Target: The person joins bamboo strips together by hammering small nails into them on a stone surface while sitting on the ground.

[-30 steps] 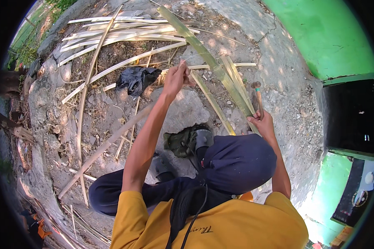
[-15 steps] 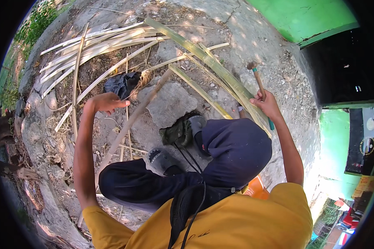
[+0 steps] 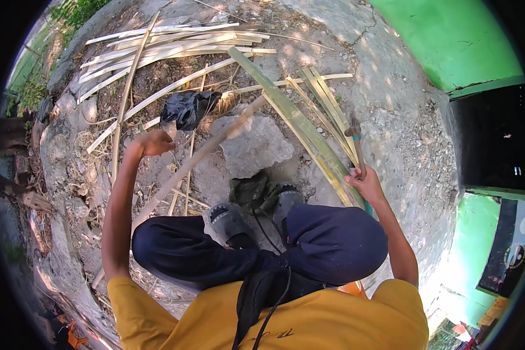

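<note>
My right hand point(image 3: 365, 182) is closed around the brown shaft of a hammer-like tool point(image 3: 357, 150), which has a dark knobby head and teal bands. Just left of that hand, a wide green bamboo strip point(image 3: 297, 119) slants down toward my right knee. A narrower yellowish bamboo strip point(image 3: 316, 157) lies along its left side. Thinner bamboo strips point(image 3: 328, 105) run on the other side, near the tool's head. My left hand point(image 3: 154, 143) hovers over the ground with loosely curled fingers; nothing shows in it. Close by lies a crumpled black plastic bag point(image 3: 188, 109).
A flat grey stone point(image 3: 254, 146) sits before my feet, with a long wooden pole point(image 3: 186, 166) slanting across it. Pale bamboo strips point(image 3: 163, 49) are heaped at the far left. Dark green cloth point(image 3: 254, 193) lies by my shoes. A green wall point(image 3: 449, 41) stands at the right.
The view has shifted, so the ground appears lower and farther right. My left fingers have curled in. The tool in my right hand has turned more upright, and the bamboo strips beside it lie closer together.
</note>
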{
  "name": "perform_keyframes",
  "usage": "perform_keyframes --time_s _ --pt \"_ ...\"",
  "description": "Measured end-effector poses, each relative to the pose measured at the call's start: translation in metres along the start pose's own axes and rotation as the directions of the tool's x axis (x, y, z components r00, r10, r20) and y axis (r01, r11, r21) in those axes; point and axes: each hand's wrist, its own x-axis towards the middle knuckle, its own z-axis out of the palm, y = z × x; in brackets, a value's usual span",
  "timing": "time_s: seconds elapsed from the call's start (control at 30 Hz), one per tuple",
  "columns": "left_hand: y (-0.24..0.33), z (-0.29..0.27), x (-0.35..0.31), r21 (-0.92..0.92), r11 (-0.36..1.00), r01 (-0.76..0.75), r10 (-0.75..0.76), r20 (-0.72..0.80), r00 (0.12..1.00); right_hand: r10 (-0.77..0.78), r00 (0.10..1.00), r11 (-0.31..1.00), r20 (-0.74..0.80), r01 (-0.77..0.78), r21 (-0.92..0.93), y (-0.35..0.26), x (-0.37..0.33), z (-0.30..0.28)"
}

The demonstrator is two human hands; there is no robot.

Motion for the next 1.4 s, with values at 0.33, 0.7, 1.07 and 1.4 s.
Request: perform_keyframes --time_s 0.33,0.7,1.07,1.4 --pt "-0.05 0.049 -0.065 0.283 0.893 0.35 -0.364 -0.003 0.931 0.13 0.99 0.991 -0.057 -0.132 -0.02 0.139 -0.024 0.009" --pt "0.205 0.079 0.091 0.046 0.997 0.055 -0.053 -0.028 0.998 -0.174 0.961 0.919 -0.214 0.08 -0.386 0.189 -0.035 0.002" --pt "0.258 0.159 0.222 -0.866 0.458 -0.202 -0.356 -0.387 0.85 -0.216 0.95 0.879 -0.227 0.089 -0.468 0.201 -0.047 0.0" --pt "0.249 0.176 0.232 -0.897 0.196 -0.395 -0.4 -0.441 0.803 -0.22 0.946 0.854 -0.237 0.07 -0.515 0.202 -0.059 0.001"
